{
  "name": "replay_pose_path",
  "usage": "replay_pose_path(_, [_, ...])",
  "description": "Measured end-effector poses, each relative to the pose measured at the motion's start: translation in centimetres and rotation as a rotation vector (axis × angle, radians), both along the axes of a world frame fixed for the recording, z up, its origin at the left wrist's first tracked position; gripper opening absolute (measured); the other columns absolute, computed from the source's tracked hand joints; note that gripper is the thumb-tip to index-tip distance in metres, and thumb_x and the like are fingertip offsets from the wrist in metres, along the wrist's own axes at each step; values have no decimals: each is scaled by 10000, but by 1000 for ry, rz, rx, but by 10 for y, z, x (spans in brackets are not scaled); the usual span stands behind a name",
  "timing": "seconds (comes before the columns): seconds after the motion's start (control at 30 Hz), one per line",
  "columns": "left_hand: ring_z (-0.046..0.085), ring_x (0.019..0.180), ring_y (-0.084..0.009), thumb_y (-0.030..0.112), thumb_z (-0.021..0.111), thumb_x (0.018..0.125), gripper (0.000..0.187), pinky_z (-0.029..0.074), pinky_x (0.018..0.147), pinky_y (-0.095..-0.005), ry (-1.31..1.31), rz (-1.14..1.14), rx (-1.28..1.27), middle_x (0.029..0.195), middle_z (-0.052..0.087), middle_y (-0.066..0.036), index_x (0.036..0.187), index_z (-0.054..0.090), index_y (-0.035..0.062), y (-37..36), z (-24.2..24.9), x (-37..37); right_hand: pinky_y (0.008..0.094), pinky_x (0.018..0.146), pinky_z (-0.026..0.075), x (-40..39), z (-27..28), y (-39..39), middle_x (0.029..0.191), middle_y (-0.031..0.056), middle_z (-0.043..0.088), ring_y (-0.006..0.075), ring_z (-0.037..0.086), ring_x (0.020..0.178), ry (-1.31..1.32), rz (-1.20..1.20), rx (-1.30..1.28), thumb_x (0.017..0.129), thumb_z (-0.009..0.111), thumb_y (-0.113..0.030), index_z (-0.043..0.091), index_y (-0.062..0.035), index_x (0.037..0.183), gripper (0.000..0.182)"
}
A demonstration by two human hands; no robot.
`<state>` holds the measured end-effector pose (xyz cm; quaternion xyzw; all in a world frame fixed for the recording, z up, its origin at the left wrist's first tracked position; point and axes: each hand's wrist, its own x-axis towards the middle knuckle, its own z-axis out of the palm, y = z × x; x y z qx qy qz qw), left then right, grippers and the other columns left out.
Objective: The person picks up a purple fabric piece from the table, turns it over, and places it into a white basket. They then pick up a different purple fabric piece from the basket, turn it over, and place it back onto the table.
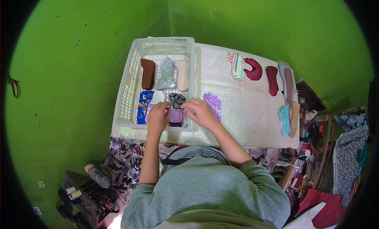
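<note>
Both hands are over the near end of a white plastic basket (191,63). A glittery purple piece (176,116) lies crosswise between them. My left hand (159,112) is at its left part, fingers curled together. My right hand (196,110) is at its right end, fingers bent, fingertips near the piece. Around it are a blue patterned piece (143,104), a white piece (158,96) and a black-and-white patterned piece (177,99). Farther back lie brown (148,74), silver glitter (166,74) and cream (181,75) stacks. Another purple glitter piece (213,104) lies right of the basket.
On the white table (252,122) lie a striped piece (237,66), curved maroon pieces (254,69), a maroon stack (272,81), and grey, turquoise (284,120) and tan stacks at the right edge. Fabric scraps (122,158) lie below. Green walls stand behind.
</note>
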<state>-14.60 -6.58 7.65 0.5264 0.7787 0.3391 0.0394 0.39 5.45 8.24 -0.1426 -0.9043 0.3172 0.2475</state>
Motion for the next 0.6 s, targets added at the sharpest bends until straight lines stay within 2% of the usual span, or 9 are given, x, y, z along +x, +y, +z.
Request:
replay_pose_path(0.07, [570, 697, -287, 85, 612, 742, 119, 457, 623, -375, 42, -65, 87, 761, 593, -111, 860, 608, 69, 6, 5, 25, 333, 741, 453, 31, 1, 8, 843, 64, 597, 238, 568, 824, -11, -69, -99, 754, 567, -59, 611, -79, 888, 143])
replay_pose_path(0.13, [566, 695, -279, 88, 618, 739, 119, 461, 631, -366, 53, -282, 251, 756, 593, -102, 856, 611, 72, 13, 6, 52, 308, 703, 474, 63, -8, 15, 847, 105, 611, 222, 595, 781, -5, -221, -357, 770, 546, -20, 605, -53, 934, 178])
replay_pose_path(0.27, [578, 701, -261, 48, 633, 730, 144, 462, 633, -345, -91, -479, 186, 773, 595, -101, 871, 611, 64, 26, 0, 102, 278, 694, 475, 119, -40, 23, 838, 124, 616, 193, 604, 762, -17, -364, -436, 772, 533, -6, 602, -47, 960, 205])
replay_pose_path(0.33, [580, 723, -265, 61, 629, 744, 145, 465, 632, -344, -256, -566, 85, 792, 598, -103, 887, 610, 53, 35, -18, 119, 252, 698, 466, 137, -46, 22, 868, 101, 633, 145, 596, 792, -83, -416, -451, 773, 541, 9, 603, -33, 965, 206])
replay_pose_path(0.47, [582, 768, -272, 79, 641, 732, 203, 465, 659, -354, -306, -599, -43, 838, 600, -110, 930, 605, 51, 51, -65, 131, 282, 697, 474, 153, -49, 16, 832, 123, 618, 194, 602, 754, -61, -422, -433, 771, 539, -16, 599, -41, 954, 194])
replay_pose_path(0.53, [571, 897, -289, 102, 659, 708, 315, 458, 760, -367, -190, -555, -178, 965, 595, -123, 1011, 584, 59, 57, -74, 134, 297, 700, 477, 156, -53, 15, 842, 131, 617, 220, 604, 761, -102, -392, -383, 775, 540, -23, 598, -37, 939, 175])
replay_pose_path(0.6, [549, 961, -281, 119, 667, 691, 377, 438, 807, -371, -116, -554, -142, 1030, 581, -113, 1050, 567, 63, 62, -90, 135, 302, 700, 478, 158, -58, 16, 847, 134, 617, 232, 604, 765, -103, -379, -377, 776, 542, -28, 598, -36, 933, 167])
